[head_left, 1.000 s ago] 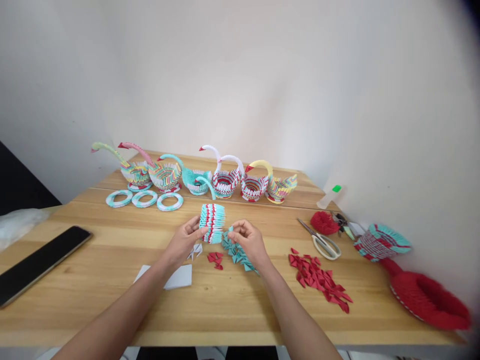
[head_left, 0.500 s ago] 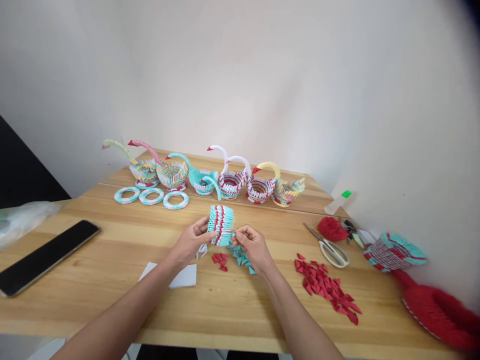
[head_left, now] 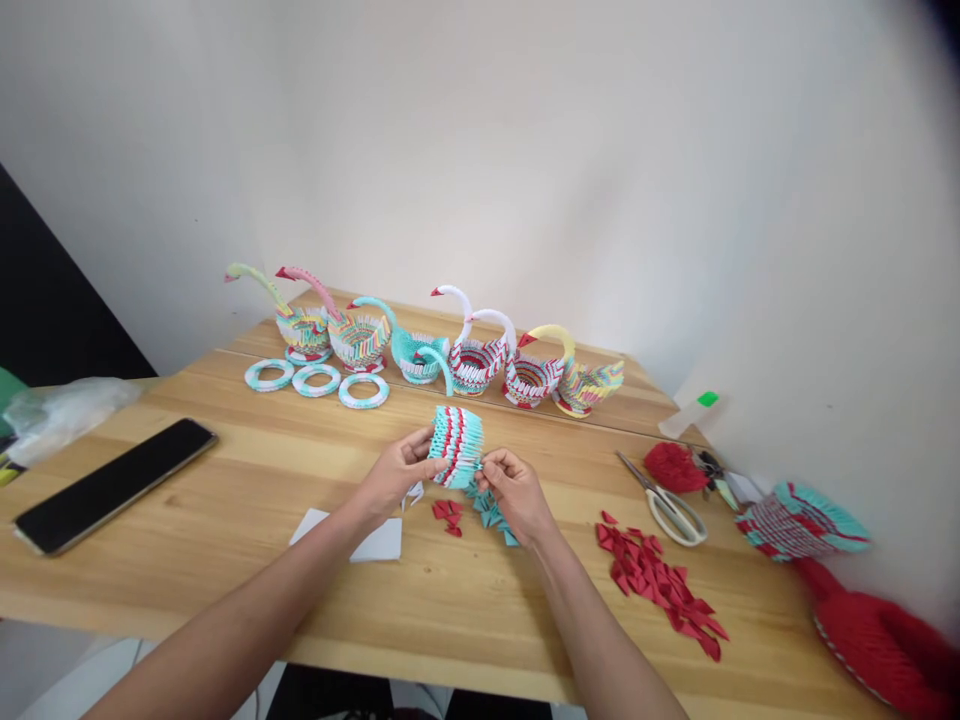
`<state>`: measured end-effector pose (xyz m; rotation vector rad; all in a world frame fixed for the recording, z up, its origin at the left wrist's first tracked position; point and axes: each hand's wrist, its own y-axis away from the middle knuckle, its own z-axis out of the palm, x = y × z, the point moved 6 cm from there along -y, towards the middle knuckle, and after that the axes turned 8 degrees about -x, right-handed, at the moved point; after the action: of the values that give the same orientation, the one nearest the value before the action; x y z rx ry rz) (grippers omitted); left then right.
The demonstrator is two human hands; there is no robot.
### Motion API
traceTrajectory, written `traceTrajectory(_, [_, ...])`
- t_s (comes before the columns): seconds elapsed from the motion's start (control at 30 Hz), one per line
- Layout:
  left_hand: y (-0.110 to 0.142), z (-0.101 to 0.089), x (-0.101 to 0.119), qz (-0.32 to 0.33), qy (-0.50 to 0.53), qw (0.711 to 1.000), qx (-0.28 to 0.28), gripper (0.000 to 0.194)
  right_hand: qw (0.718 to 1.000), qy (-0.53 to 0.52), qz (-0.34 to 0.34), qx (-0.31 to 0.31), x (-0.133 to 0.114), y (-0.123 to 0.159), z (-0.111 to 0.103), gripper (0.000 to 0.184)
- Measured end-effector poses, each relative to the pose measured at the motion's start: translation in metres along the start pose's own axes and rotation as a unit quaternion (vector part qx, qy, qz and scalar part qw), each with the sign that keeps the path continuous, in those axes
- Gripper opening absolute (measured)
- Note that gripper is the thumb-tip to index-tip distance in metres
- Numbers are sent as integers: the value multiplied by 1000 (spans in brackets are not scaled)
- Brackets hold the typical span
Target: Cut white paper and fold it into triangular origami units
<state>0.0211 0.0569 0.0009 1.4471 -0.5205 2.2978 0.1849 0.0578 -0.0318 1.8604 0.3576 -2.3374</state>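
Note:
My left hand grips the near left side of a striped folded-paper ring in turquoise, white and red, tilted on its side above the table. At the ring's right edge, the thumb and fingers of my right hand pinch a small turquoise folded-paper piece, mostly hidden by the fingertips. Beneath that hand lie loose turquoise paper pieces, partly covered. A few red paper triangles are just left of them. White paper pieces show under my left hand.
Several paper swans line the back, with three paper rings before them. A phone lies left; white paper is by my left forearm. To the right are scissors, red triangles and a large red paper piece.
The whole view has shifted slightly, with the objects appearing a little further right. Both hands stay at the paper ring, and the right fingers remain pinched at its edge.

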Motion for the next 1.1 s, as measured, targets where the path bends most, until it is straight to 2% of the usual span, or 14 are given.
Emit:
traceTrajectory(0.67, [0, -1, 0, 8, -9, 1000, 0, 55, 1000, 0, 4, 24, 4, -1, 1, 22])
traceTrajectory(0.83, [0, -2, 1, 1, -12, 1000, 19, 56, 1000, -18, 2, 19, 4, -2, 4, 21])
traceTrajectory(1.1, [-2, -5, -4, 15, -11, 1000, -1, 55, 1000, -22, -2, 16, 5, -1, 4, 22])
